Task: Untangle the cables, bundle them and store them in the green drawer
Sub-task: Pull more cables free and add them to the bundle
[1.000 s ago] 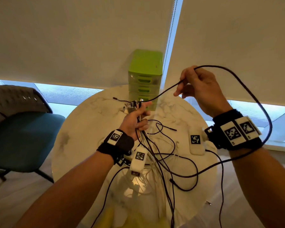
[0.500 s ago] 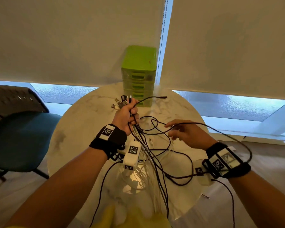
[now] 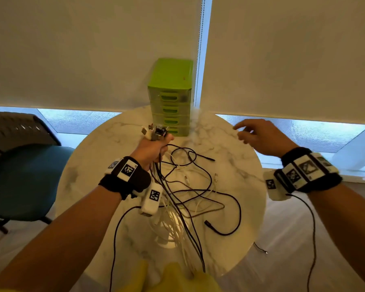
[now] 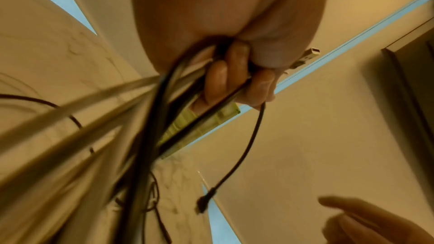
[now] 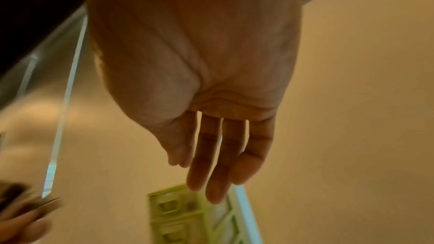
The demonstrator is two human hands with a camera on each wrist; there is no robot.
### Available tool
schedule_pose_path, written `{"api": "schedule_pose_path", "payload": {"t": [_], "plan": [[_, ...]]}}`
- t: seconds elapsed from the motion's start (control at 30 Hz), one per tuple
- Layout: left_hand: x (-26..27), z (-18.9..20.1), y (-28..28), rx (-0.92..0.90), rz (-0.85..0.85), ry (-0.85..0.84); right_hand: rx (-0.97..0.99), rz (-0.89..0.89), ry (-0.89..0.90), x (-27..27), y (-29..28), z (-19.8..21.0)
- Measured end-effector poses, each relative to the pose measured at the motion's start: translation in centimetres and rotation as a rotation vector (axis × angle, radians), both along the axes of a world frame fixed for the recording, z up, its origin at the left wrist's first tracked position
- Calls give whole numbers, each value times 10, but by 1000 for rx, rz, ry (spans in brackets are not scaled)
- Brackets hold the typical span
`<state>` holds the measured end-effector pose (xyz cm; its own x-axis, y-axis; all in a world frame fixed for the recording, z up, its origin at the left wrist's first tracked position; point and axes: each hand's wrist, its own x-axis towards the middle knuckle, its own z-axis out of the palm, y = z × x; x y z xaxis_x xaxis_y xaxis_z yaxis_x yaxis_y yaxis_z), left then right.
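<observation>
My left hand (image 3: 153, 149) grips a bunch of black and white cables (image 3: 173, 205) near their plug ends, which stick up above the fist (image 4: 237, 73). The cables trail in loose tangled loops over the round marble table (image 3: 93, 161). One black cable end (image 4: 204, 201) dangles free below the fist. My right hand (image 3: 259, 135) hovers above the table's right side, fingers straight and empty (image 5: 218, 164). The green drawer unit (image 3: 171, 98) stands at the table's far edge, its drawers closed (image 5: 178, 216).
A teal chair (image 3: 19, 180) stands to the left of the table. Roller blinds (image 3: 282, 55) cover the window behind the drawer unit. A yellow garment (image 3: 173, 279) shows at the bottom edge. Thin sensor wires hang from both wristbands.
My right hand let go of the black cable it had pulled up, dropped toward the table, then rose to the right, empty. The left hand kept its grip.
</observation>
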<state>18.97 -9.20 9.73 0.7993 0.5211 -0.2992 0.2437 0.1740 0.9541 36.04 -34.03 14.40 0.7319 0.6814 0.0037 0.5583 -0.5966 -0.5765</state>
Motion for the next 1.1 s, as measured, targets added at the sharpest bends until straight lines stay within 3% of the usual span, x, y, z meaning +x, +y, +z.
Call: {"api": "schedule_pose_path", "payload": {"t": [0.17, 0.23, 0.33, 0.5, 0.6, 0.67, 0.73, 0.8, 0.9, 0.93, 1.03, 1.1], "plan": [[14, 19, -39, 35, -164, -80, 52, 278, 62, -65, 47, -7], [18, 22, -53, 77, -214, -89, 97, 278, 84, -71, 51, -10], [21, 20, -60, 40, -170, -79, 116, 75, 53, -49, 33, -6], [31, 19, -72, -67, -113, -128, 195, -483, -40, 18, -43, -25], [39, 22, -92, -107, -157, -148, 48, -729, 77, 30, -80, -33], [45, 25, -106, -129, -191, -159, 72, -792, 109, 26, -94, -31], [51, 28, -123, -158, -222, -169, 247, -711, 160, 14, -100, -28], [59, 31, -143, -192, -249, -184, 455, -418, 378, -15, -96, -29], [70, 34, -171, -210, -295, -215, 400, 80, 681, -68, -79, -43], [74, 34, -179, -204, -315, -224, 377, 120, 706, -79, -75, -56], [77, 34, -189, -217, -371, -239, 356, 6, 675, -89, -76, -89], [76, 32, -193, -268, -409, -228, 239, -18, 697, -88, -87, -107]]}}
